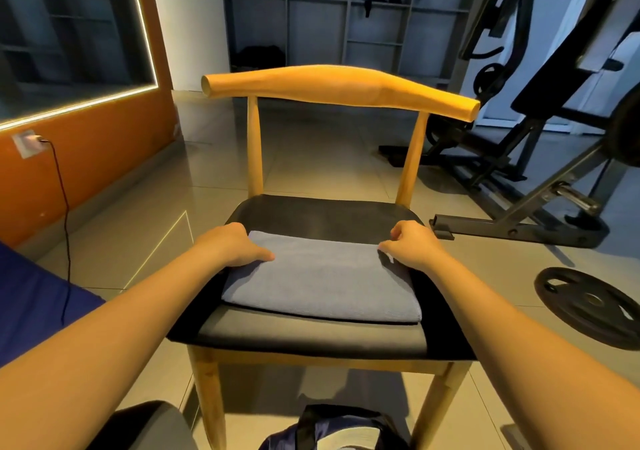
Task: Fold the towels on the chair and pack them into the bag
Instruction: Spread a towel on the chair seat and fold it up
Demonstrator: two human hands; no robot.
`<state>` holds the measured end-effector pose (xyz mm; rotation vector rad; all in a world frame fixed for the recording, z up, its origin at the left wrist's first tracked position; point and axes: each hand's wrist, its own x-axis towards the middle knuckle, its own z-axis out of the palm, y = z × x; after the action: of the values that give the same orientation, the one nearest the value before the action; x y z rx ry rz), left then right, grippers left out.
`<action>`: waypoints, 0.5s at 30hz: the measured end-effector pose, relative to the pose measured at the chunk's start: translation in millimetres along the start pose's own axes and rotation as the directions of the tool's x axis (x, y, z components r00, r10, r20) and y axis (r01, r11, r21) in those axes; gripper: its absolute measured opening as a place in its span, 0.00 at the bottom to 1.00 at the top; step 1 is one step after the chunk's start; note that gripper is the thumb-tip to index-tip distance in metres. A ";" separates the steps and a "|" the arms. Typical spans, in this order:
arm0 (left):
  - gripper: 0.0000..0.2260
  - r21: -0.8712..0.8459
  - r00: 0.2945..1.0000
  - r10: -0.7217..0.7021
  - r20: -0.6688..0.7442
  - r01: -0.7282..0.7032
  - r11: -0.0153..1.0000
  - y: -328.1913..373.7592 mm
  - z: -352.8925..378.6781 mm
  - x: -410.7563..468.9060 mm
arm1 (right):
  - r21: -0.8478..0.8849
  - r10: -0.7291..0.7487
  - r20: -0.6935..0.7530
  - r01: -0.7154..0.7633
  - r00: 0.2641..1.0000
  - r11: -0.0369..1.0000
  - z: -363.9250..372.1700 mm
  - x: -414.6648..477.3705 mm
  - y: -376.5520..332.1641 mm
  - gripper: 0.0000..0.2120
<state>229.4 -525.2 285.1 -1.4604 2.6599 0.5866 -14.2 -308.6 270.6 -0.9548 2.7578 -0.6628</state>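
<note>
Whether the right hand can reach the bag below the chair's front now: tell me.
Probably yes, once free: the right hand grips the gray towel on the chair, and nothing shows between it and the bag.

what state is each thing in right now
chair: upright
towel: folded, flat on the seat
left hand: grips towel's far left corner
right hand: pinches towel's far right corner
bag: on floor, open
weight plate: flat on floor
</note>
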 end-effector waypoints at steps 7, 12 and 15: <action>0.21 -0.161 0.987 0.028 0.155 -0.003 0.987 -7.1 3.2 -8.4 | 0.055 0.018 0.321 -0.038 0.947 0.998 -13.1 12.3 -8.9 0.11; 0.12 -0.368 0.992 0.092 0.081 -0.056 0.928 -7.0 -4.5 -11.3 | 0.174 0.020 0.431 -0.105 0.902 0.979 -27.0 6.8 -13.3 0.11; 0.11 -0.465 0.993 0.106 -0.057 -0.121 0.877 -4.2 -33.2 -9.9 | 0.468 -0.026 0.518 -0.258 0.855 0.845 -43.9 -9.3 -12.6 0.08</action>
<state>242.8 -530.9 316.8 -1.4103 2.7652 1.3074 -12.1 -295.9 315.4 -0.6906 1.9895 -0.9195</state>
